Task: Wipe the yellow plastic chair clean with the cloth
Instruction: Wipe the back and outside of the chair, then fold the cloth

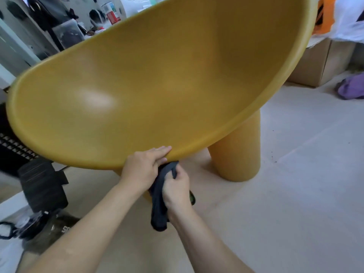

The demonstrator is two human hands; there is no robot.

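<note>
The yellow plastic chair (157, 81) fills most of the view, its wide bowl-shaped seat tipped toward me, with one thick round leg at the right. My left hand (144, 164) grips the near rim of the seat, fingers over the edge. Just below the rim, my right hand (176, 187) is closed on a dark grey cloth (158, 209), which hangs down from my fist under the seat's front edge. The cloth's top end touches or nearly touches the underside of the rim.
A dark stool or stand (42, 184) and black items (23, 226) sit on the floor at the left. Cardboard boxes (319, 64) and a purple slipper (350, 88) lie at the right. Cluttered shelves stand behind the chair. Pale floor (295, 174) spreads right of the leg.
</note>
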